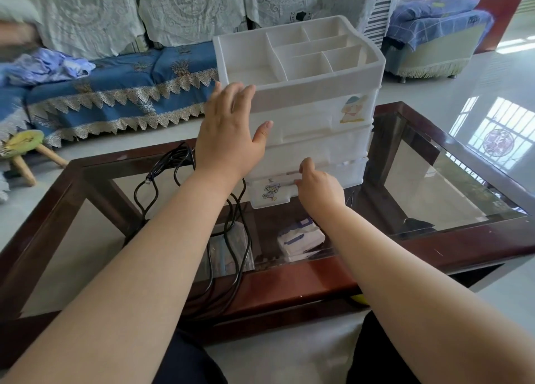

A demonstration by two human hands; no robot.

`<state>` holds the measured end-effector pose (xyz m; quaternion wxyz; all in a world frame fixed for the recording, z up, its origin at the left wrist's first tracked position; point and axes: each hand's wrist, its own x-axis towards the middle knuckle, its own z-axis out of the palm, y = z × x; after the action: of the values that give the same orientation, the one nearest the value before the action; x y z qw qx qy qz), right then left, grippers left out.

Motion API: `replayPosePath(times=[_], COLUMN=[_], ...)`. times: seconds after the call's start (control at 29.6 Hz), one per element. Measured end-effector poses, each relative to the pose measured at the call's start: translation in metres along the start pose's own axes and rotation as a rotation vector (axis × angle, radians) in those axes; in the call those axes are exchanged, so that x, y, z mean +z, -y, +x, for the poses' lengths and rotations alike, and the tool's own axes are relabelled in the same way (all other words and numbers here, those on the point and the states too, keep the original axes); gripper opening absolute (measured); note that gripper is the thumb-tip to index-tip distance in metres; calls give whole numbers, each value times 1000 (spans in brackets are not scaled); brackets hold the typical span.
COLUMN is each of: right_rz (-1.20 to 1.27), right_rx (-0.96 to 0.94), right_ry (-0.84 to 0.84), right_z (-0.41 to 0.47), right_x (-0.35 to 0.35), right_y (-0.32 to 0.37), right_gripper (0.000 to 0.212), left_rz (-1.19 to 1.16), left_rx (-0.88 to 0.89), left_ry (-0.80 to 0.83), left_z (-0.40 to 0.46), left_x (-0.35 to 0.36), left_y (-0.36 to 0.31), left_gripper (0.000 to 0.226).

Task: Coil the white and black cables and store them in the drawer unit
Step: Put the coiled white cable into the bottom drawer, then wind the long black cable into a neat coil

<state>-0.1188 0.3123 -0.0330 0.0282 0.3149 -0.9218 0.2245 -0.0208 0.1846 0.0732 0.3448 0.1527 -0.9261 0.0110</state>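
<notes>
Your left hand [228,131] lies flat, grip wide, against the white drawer unit [304,114] on the glass worktop [451,192]. Your right hand [320,188] pinches the bottom drawer [272,194], slightly out; its contents are hidden. The top tray's compartments look bare. Left of your left grip, the black cable [179,163] lies uncoiled, running toward you.

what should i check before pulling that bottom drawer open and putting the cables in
1. Right hand fingers hooked on the bottom drawer handle: ok.
2. Left hand flat against the drawer unit to steady it: ok.
3. Black cable coiled: not ok, it lies loose across the glass table.
4. White cable located: cannot tell, none is visible.
5. Room inside the drawer: cannot tell.
</notes>
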Motion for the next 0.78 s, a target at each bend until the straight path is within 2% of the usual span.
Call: replayPosePath(times=[0.2,0.34,0.41,0.47,0.57,0.68,0.74,0.78], right_rz=[122,-29,-94,-52,96,136,122,117], right_rx=[25,31,-12,-73,-129,-186,-190,-175], right_ry=[5,223,274,314,410,497,554,584], right_z=[3,1,-1,-4,-12,-23,-27,-29], right_x=[4,-2,-5,-5,-4,8,21,27], right_y=[5,11,17,27,47,63,70,74], right_gripper=[18,25,29,34,38,40,48,53], left_rz=[-31,-71,-98,-103,-63,59,-9,-113], left_rx=[-3,-4,47,55,-164,-415,-508,-535], left_ry=[24,78,105,153,339,658,802,814], left_z=[0,-3,-13,-35,-79,-119,-128,-128], left_x=[-2,-3,-2,2,14,27,31,33], left_y=[2,4,11,21,35,49,53,55], left_gripper=[61,66,73,78,70,67,63,57])
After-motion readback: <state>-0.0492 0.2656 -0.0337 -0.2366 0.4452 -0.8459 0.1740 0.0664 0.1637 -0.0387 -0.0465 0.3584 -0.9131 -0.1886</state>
